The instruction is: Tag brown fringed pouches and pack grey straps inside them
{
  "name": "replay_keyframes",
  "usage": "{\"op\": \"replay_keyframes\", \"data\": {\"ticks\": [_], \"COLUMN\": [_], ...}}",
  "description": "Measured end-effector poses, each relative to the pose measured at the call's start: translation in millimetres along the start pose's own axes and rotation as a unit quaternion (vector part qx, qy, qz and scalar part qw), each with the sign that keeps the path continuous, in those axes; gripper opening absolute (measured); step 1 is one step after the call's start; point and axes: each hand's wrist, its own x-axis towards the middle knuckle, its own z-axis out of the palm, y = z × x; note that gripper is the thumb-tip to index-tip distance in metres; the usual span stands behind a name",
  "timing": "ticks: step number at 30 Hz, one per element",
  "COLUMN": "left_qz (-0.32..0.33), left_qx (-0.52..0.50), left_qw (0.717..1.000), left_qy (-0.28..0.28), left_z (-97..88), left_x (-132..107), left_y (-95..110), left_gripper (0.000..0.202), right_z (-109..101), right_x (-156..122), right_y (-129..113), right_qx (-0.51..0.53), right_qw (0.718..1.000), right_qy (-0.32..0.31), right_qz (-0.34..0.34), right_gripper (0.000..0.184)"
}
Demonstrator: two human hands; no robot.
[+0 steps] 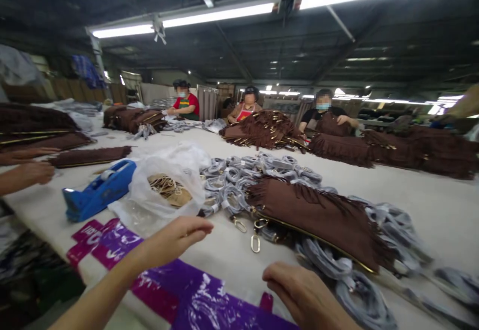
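Observation:
My left hand (pixel 179 235) hovers over the near table edge with its fingers stretched forward and nothing in them, just below a clear plastic bag (pixel 160 195) of tan pieces. My right hand (pixel 299 295) is low at the front, seen from the back, fingers curled under with nothing visible in them. Between and beyond the hands lies a brown fringed bag (pixel 322 215) with a gold edge. Gold clasps (pixel 255 242) lie at its near end. Several grey wrapped straps (pixel 232 175) are heaped around it.
Purple and magenta plastic sheets (pixel 194 300) lie at the front edge, a blue tape dispenser (pixel 97 190) to the left. Another person's hands (pixel 33 172) work at far left. Three people sit across the white table (pixel 441 205) behind piles of brown fringed bags (pixel 262 130).

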Motion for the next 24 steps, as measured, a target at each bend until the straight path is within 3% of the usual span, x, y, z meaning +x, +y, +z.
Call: {"op": "replay_keyframes", "data": {"ticks": [4, 8, 12, 15, 20, 24], "left_qz": [-0.021, -0.020, 0.025, 0.055, 0.144, 0.138], "left_qx": [0.155, 0.285, 0.358, 0.383, 0.404, 0.443], "left_qw": [0.981, 0.945, 0.916, 0.893, 0.858, 0.848], "left_qy": [0.111, 0.160, 0.178, 0.228, 0.283, 0.257], "left_z": [5.5, 17.8, 31.2, 39.9, 39.3, 32.1], "left_x": [-68.5, -107.4, -114.5, -110.6, -110.4, -112.6], "left_y": [-42.1, -87.1, -105.1, -108.6, -108.8, -102.8], "left_gripper": [0.033, 0.036, 0.037, 0.035, 0.034, 0.034], "right_z": [3.0, 7.5, 18.4, 32.5, 62.4, 77.0], "right_x": [10.2, 19.6, 43.5, 73.1, 130.1, 166.3], "right_y": [5.0, 3.8, -12.9, -46.9, -117.3, -142.7], "right_qx": [0.032, 0.060, 0.037, 0.003, -0.038, -0.084], "right_qw": [0.999, 0.997, 0.995, 0.995, 0.999, 0.995], "right_qy": [0.020, 0.024, 0.006, -0.017, 0.029, 0.028], "right_qz": [-0.017, -0.040, -0.088, -0.101, 0.000, 0.040], "right_gripper": [0.022, 0.019, 0.017, 0.018, 0.023, 0.023]}}
